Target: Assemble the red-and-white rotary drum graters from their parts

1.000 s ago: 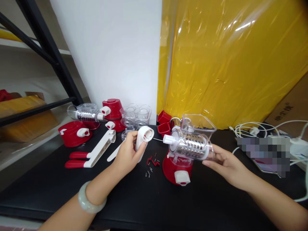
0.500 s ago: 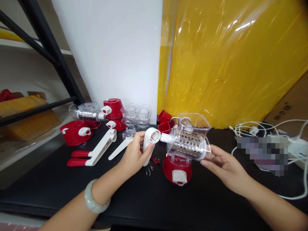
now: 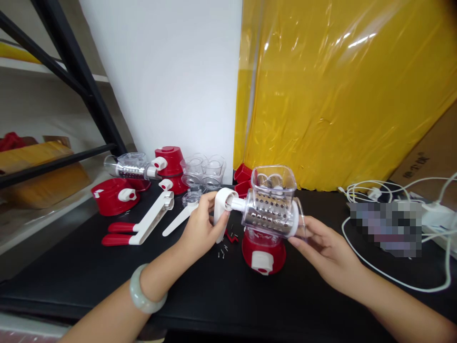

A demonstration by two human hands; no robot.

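Pinched in my left hand (image 3: pixel 203 221) is a white crank handle (image 3: pixel 224 199), its round socket against the white shaft (image 3: pixel 237 204) of a rotary grater. How deep the shaft sits in the socket I cannot tell. The grater has a clear plastic housing (image 3: pixel 274 175), a perforated metal drum (image 3: pixel 271 213) and a red base (image 3: pixel 264 252) with a white knob on its front. Thumb and fingers of my right hand (image 3: pixel 323 243) grip the clear housing at the drum's right end. Small screws (image 3: pixel 223 251) and a red plastic piece (image 3: pixel 233 237) lie beside the base.
Two white handles with red grips (image 3: pixel 137 227) lie at left, near a red base (image 3: pixel 114 196). Behind them stand another grater (image 3: pixel 132 167), stacked red bases (image 3: pixel 169 164) and clear housings (image 3: pixel 203 170). White cables (image 3: pixel 389 281) and a blurred-out object (image 3: pixel 387 228) occupy the right.
The grater's upper part has turned and shifted left with my right hand, bringing its shaft into the mouth of the crank handle's socket. My left hand has barely moved.
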